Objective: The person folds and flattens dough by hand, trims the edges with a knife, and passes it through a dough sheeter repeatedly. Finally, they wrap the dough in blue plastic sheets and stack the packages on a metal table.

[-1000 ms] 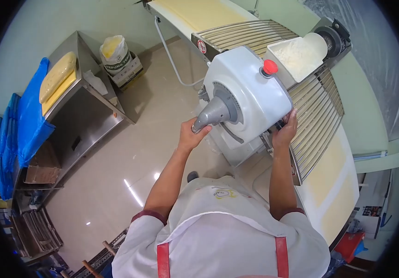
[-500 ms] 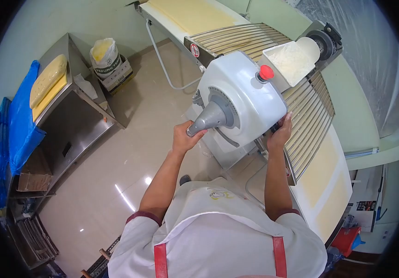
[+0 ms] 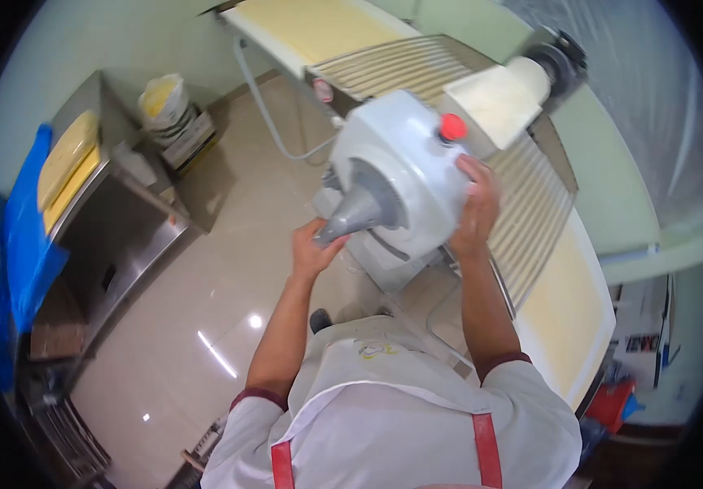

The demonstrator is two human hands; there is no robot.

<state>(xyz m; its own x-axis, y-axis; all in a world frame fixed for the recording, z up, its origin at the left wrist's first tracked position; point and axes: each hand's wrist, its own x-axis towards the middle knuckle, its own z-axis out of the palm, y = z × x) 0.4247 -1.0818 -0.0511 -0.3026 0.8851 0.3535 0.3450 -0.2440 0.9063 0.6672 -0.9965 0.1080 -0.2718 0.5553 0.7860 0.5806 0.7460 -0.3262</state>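
My left hand (image 3: 312,248) is closed around the tip of the gray cone handle (image 3: 357,213) on the dough roller machine (image 3: 404,183). The handle sticks out at me from the round white cover, so it is easy to grab from where I stand. My fingers wrap the thin end, which looks like the part made for holding.

My right hand (image 3: 474,204) lies on the right side of the white cover, just below the red button (image 3: 452,127). The fingers look spread out and flat on the cover, not holding anything, though the picture is a bit blurry there. I think the hand rests there so it stays close to the button.

The machine stands right in front of me, between my two arms. A metal wire guard (image 3: 523,208) covers the rollers beside my right hand, likely to keep fingers out. A white tray of flour (image 3: 494,102) sits on top, near to reach. Thin yellow dough (image 3: 559,306) lies flat on the long belt on my right, and more dough (image 3: 315,24) lies on the belt at the far end.

On my left is a steel table (image 3: 119,236) with blue plastic bags (image 3: 29,236) and a yellow block (image 3: 64,159) on it. A flour sack (image 3: 162,102) stands on the floor by the wall.
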